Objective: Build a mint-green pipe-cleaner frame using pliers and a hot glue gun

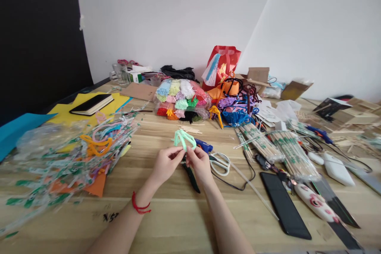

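Both hands meet over the middle of the table, pinching a bent mint-green pipe cleaner [183, 138] shaped into loops. My left hand [166, 162], with a red cord on its wrist, grips its lower left side between thumb and fingertips. My right hand [200, 163] holds the lower right side the same way. Just behind the right hand lies a blue glue gun [204, 145], partly hidden. White-handled scissors [220, 163] rest to the right of that hand. A dark green-handled tool [192, 178] lies beneath the hands, its upper part covered.
Plastic wrappers [68, 162] heap on the left near a black notebook [92, 104]. A bag of coloured pipe cleaners [181, 101] stands at the back. Bundled wooden sticks [293, 154], a black phone [284, 204] and a red bag [224, 65] are on the right side.
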Demonstrator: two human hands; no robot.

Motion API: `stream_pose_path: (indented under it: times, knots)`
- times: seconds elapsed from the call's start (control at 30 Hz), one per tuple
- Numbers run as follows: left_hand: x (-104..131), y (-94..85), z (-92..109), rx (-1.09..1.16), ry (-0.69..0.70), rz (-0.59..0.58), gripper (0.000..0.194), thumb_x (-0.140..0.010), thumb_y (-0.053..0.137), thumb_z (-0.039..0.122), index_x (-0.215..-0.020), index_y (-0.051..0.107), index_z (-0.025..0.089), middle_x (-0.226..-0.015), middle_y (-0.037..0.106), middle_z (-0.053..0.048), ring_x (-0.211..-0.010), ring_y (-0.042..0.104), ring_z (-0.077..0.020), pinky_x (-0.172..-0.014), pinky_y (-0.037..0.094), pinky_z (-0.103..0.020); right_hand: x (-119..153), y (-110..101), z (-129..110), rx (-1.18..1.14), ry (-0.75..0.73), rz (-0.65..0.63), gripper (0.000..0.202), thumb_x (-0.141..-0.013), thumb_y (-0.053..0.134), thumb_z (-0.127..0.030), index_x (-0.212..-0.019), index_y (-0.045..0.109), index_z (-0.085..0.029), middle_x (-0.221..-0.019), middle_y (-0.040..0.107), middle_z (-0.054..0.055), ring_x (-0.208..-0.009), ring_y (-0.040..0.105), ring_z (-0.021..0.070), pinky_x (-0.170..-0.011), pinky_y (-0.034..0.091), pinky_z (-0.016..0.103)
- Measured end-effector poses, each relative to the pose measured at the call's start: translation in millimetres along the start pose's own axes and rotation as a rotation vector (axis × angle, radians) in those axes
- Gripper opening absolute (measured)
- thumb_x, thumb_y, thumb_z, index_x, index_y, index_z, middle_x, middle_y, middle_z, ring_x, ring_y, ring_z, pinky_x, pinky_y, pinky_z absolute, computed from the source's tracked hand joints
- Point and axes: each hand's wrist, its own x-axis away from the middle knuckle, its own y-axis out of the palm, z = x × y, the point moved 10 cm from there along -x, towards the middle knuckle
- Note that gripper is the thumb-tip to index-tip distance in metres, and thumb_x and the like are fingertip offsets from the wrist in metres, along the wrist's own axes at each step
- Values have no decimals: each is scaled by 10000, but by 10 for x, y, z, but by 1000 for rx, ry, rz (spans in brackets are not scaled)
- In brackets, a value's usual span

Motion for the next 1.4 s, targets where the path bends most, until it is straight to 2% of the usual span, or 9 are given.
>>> stream_pose_path:
  times: [0.33, 0.6, 0.77, 0.97, 1.07, 1.17, 1.4]
  knots:
    - [17, 21, 47, -155, 102, -13, 213, -813, 546, 286, -794, 702, 142, -638, 637, -30, -553, 523, -112, -516, 410, -197, -26, -13, -24, 105, -31, 29, 342, -758, 639, -476, -659, 549, -161, -457, 479, -64, -399, 390, 64, -417, 297, 209]
    - [3, 41, 38, -170, 81, -37, 221, -803, 546, 295, -841, 693, 134, -587, 586, -12, -525, 477, -104, -483, 387, -189, -20, -18, -17, 123, -20, 38, 356, -770, 614, -503, -664, 538, -172, -457, 477, -63, -402, 398, 73, -418, 308, 216]
    - [-8, 12, 39, -197, 82, -28, 234, -799, 554, 308, -876, 698, 141, -600, 607, -17, -525, 498, -110, -487, 403, -195, -17, -17, 16, 111, 4, 46, 369, -759, 610, -527, -659, 536, -180, -455, 480, -63, -392, 403, 80, -413, 322, 221]
    - [-19, -21, 52, -270, 100, 9, 177, -776, 578, 274, -828, 701, 157, -607, 626, -11, -511, 519, -107, -493, 403, -197, -18, -91, -12, 157, -32, 122, 339, -753, 630, -499, -674, 529, -184, -457, 474, -74, -400, 414, 74, -410, 331, 203]
    - [-27, -47, 35, -297, 97, 30, 203, -787, 574, 286, -880, 700, 156, -603, 624, -8, -512, 525, -110, -501, 407, -203, -19, -112, -13, 125, -35, 140, 324, -747, 646, -478, -683, 525, -184, -457, 482, -77, -392, 414, 67, -404, 332, 193]
    - [-35, -64, 21, -342, 103, 36, 243, -794, 571, 285, -950, 696, 147, -619, 637, -18, -520, 534, -118, -511, 412, -214, -23, -79, 24, 70, 3, 102, 337, -766, 619, -490, -674, 528, -179, -447, 513, -63, -363, 429, 70, -398, 353, 200]
    - [3, -31, 114, -527, 236, 46, 246, -832, 534, 267, -1013, 679, 185, -715, 671, -38, -583, 572, -138, -556, 422, -239, -36, -100, 94, 41, 61, 123, 382, -704, 655, -532, -634, 552, -170, -466, 566, -34, -354, 485, 94, -375, 396, 219]
